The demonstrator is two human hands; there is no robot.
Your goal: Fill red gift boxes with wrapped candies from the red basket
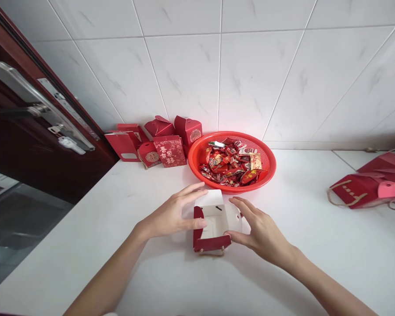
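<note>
A small dark-red paper gift box (213, 242) stands on the white counter in front of me, its flaps spread and its white inside showing no contents. A twine handle (211, 253) hangs at its near side. My left hand (177, 210) is open at the left of the box, thumb over the left flap and fingers stretched toward the raised back flap. On the other side my right hand (258, 226) is open, its thumb by the near right corner and its fingers around the white right flap. Just behind stands a red plastic basket (270, 169) of wrapped candies (230, 162).
Several red gift boxes (170, 151) stand against the tiled wall, left of the basket. More red boxes with twine handles (358, 188) lie at the far right. A dark-red door (16, 127) with keys in its lock borders the counter's left edge.
</note>
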